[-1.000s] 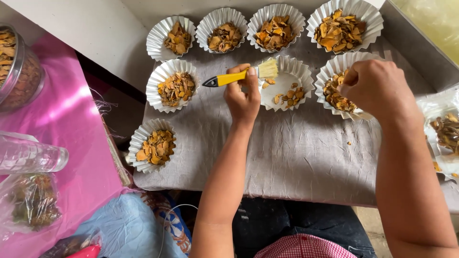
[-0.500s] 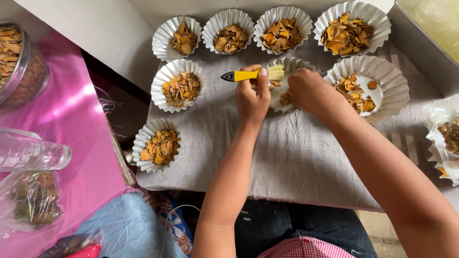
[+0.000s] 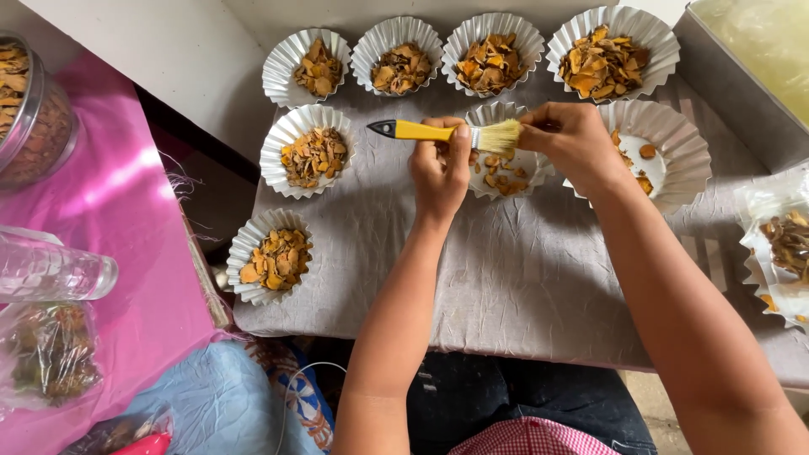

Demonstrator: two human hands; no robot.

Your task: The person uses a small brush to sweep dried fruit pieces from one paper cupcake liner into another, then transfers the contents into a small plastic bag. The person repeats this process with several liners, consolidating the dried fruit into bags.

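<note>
Near the middle of the frame, your left hand (image 3: pixel 440 168) grips a paintbrush (image 3: pixel 447 133) with a yellow handle and pale bristles, lying level, black tip pointing left. Your right hand (image 3: pixel 571 143) is curled at the bristle end, fingertips pinched against the bristles. Both hands hover over a fluted white paper cup (image 3: pixel 504 152) holding a few orange-brown dried chips, which sits on a wrinkled grey cloth (image 3: pixel 506 278). Just right of it another cup (image 3: pixel 666 152) is nearly bare. Four fuller cups line the upper edge, and two more stand at centre left and lower left. At the far left, a pink cloth (image 3: pixel 118 219) bears a clear jar (image 3: pixel 34 109) of chips and a plastic bottle (image 3: pixel 50 270) on its side.
</note>
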